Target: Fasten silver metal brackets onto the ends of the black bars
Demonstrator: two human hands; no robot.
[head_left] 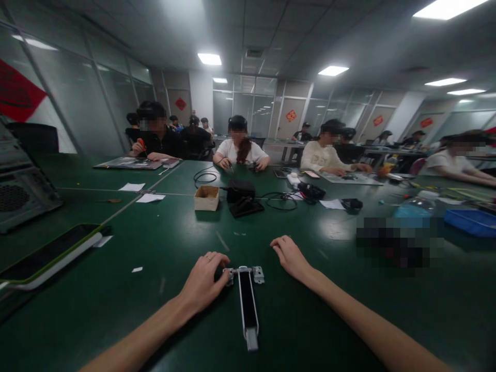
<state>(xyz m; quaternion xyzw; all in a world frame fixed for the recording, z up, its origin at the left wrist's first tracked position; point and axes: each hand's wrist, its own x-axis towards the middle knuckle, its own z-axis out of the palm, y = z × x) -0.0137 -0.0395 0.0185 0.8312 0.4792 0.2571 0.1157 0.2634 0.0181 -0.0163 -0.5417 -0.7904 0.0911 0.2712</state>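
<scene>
A long, narrow silver metal piece with a black strip along its middle (248, 302) lies on the green table in front of me. Small metal brackets stick out on both sides at its far end, the right-hand bracket (259, 275) being fully visible. My left hand (205, 281) has its thumb and fingers closed around the left-hand bracket, which they partly cover. To the right of the piece, my right hand (289, 254) rests on the tabletop, fingers loosely bent and apart, holding nothing.
Farther back stand a small cardboard box (206, 198) and a black device (240, 192) with cables. A green-edged tray (54, 253) lies left, near a computer case (25, 178). On the right are a large bottle (416, 206) and a blue bin (470, 221). People sit opposite.
</scene>
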